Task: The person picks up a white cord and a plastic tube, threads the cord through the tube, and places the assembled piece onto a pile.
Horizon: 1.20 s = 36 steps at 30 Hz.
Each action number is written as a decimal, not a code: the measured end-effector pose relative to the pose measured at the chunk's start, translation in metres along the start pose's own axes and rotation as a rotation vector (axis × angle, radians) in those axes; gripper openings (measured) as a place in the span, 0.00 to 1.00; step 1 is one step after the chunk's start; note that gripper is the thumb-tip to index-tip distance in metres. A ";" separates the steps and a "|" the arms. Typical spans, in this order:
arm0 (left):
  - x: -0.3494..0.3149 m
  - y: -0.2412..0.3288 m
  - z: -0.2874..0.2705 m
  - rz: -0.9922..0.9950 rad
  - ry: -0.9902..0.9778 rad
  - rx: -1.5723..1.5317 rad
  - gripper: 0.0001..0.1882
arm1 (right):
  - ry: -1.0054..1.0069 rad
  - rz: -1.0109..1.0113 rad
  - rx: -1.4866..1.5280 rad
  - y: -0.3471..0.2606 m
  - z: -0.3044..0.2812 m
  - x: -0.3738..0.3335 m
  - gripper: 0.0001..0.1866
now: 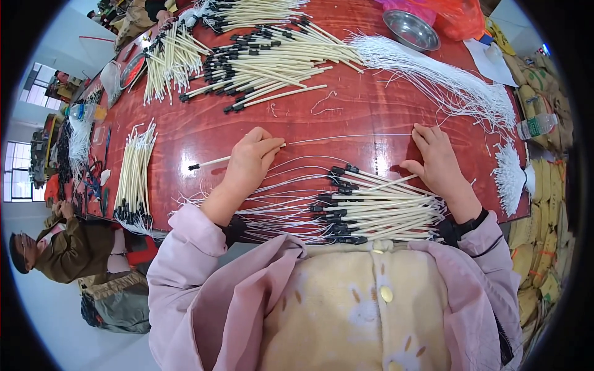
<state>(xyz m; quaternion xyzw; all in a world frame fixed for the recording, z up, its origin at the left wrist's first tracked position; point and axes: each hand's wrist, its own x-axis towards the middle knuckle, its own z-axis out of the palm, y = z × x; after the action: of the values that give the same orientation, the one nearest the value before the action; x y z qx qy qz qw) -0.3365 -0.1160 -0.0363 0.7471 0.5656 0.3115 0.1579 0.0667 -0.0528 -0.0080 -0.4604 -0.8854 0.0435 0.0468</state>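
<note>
Rod (213,162) is pinched in the left hand (250,153), thumb and fingers closed around it near its right end. Black-capped left end is left sticking out past the hand; pale right tip is just exposed beyond the fingertips. Rod is slim, straight, cream, angled slightly up to the right, held over the red counter (371,110). Thin white string (349,136) is strung from near that tip to the right hand (439,159). There, thumb is spread wide of the fingers; whether string is gripped cannot be told. Similar black-capped rods (383,213) are piled between the forearms.
</note>
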 end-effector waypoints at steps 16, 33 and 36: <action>0.016 0.000 0.006 -0.005 -0.018 -0.014 0.11 | 0.000 -0.014 -0.047 0.000 -0.008 0.016 0.39; 0.091 0.085 0.121 0.320 -0.235 0.093 0.09 | 0.071 -0.251 0.011 0.000 0.014 0.006 0.43; 0.097 0.092 0.117 0.318 -0.187 0.094 0.10 | 0.053 -0.236 0.119 0.011 0.007 0.022 0.40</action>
<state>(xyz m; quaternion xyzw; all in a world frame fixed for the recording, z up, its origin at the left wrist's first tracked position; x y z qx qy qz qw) -0.1766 -0.0396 -0.0430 0.8593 0.4370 0.2351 0.1236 0.0617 -0.0285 -0.0157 -0.3506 -0.9277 0.0779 0.1023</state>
